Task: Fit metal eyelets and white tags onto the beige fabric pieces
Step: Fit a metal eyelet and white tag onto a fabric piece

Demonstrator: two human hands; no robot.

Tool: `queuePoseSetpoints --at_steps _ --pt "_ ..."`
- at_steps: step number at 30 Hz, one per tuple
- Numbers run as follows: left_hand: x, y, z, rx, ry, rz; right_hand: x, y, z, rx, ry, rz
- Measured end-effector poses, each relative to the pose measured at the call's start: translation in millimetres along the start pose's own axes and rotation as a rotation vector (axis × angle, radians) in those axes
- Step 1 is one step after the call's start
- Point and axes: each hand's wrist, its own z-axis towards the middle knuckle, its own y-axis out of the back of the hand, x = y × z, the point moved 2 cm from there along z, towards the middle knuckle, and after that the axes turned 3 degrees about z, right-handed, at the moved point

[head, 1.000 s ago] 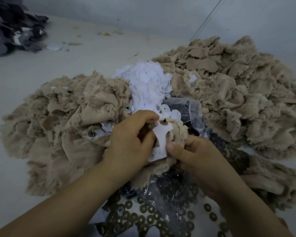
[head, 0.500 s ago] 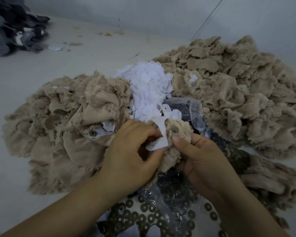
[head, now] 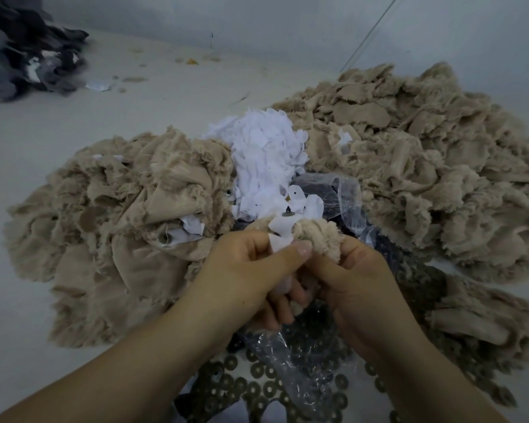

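My left hand [head: 251, 270] and my right hand [head: 358, 279] meet in the middle, pinching one frayed beige fabric piece [head: 318, 236] together with a white tag [head: 280, 232]. My left thumb presses on the tag's lower edge. My right hand grips the fabric from the right. A small metal eyelet [head: 287, 214] shows just above the tag. Whether it sits in the fabric I cannot tell. Behind the hands lies a heap of white tags [head: 263, 157]. Loose metal eyelets [head: 266, 389] are scattered below my wrists.
A beige fabric pile [head: 119, 227] with fitted eyelets and tags lies at the left. A bigger beige pile [head: 425, 166] fills the right. Clear plastic bags [head: 342, 193] lie between them. Dark cloth [head: 25, 56] is heaped at the far left corner. A wall [head: 287, 22] stands behind.
Both hands have drawn together and dropped lower with the fabric piece and tag. The tag, earlier spread out tall between the fingers, is now bunched under my left thumb.
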Motion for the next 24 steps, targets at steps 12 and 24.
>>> queuePoseSetpoints --at_steps 12,24 --pt "13 -6 -2 -0.182 -0.23 0.086 -7 5 2 -0.016 -0.058 -0.043" --pt "16 -3 -2 -0.245 -0.41 0.493 -3 -1 2 0.078 -0.112 0.174"
